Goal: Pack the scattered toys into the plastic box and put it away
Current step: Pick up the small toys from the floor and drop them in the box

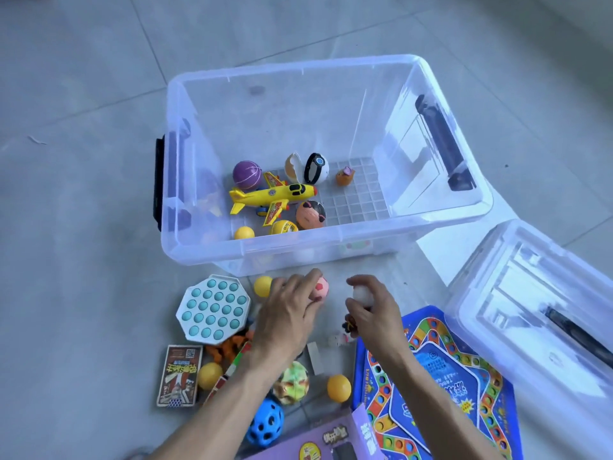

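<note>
Purple cardboard packaging (318, 439) sits closest to me at the bottom edge of the frame, with a blue holed ball (265, 426) just left of it and the blue board game (431, 386) spreading to the lower right. My forearms rise from the bottom centre toward the middle of the frame.

My left hand (288, 313) is curled over a pink ball (320, 288), fingers wrapped round its top and side, with a yellow ball (262, 286) just to its left on the floor. My right hand (371, 310) grips a small white ball (363, 295) between thumb and fingers, and something dark and small shows under the palm; I cannot tell what it is.

What matters next is the plastic box (298, 250): it stands straight ahead of both hands, toward the top of the frame, its near wall just beyond my knuckles, its long axis running left to right. Both hands are about equally near, so I judge a short lift up and forward over the near rim would drop both balls in beside the yellow toy plane (275, 195). Its lid (530, 293) lies at the right. Plenty remains scattered: the pop-it board (214, 310), a card pack (179, 376), an orange ball (339, 388).
</note>
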Demonstrator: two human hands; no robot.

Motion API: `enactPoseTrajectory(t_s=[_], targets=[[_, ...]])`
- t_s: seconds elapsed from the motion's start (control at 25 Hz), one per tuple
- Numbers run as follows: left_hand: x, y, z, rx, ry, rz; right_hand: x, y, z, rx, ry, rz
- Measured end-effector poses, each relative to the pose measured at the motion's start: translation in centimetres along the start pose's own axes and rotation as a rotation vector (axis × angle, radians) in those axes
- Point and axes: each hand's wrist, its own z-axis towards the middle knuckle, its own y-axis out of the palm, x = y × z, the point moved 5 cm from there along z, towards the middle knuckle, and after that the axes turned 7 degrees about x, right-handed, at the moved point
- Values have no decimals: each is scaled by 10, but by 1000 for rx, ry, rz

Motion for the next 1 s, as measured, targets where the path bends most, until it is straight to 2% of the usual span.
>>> enactPoseTrajectory(t_s=[0.04, 0.12, 0.2, 0.28, 0.36, 0.44, 0.56, 0.64, 0.72, 0.84, 0.92, 1.0], targets=[[10, -12, -10, 57, -6, -128, -11, -7, -16, -16, 60, 169], [34, -50, -23, 209, -34, -361, -56, -24, -44, -25, 36, 423], [53, -89, -18, 386, -143, -543, -104, -36, -55, -16, 13, 603], [68, -123, 2, 517, -259, -706, -138, -41, -46, -49, 129, 829], [76, -150, 31, 565, -354, -850, -162, -41, -31, -72, 273, 1021], [75, -167, 57, 514, -461, -972, -179, -45, -23, -71, 318, 1114], [58, -172, 76, 413, -615, -956, -185, -44, -18, -85, 328, 1068], [52, -173, 74, 383, -635, -945, -182, -42, -21, -113, 300, 1044], [51, -176, 61, 449, -582, -923, -177, -45, -29, -111, 234, 1029], [44, -166, 19, 536, -486, -700, -153, -45, -48, -44, 105, 853], [41, -149, -3, 487, -370, -553, -113, -34, -53, -3, 88, 645], [48, -127, -11, 402, -182, -394, -58, -22, -50, 38, 33, 293]])
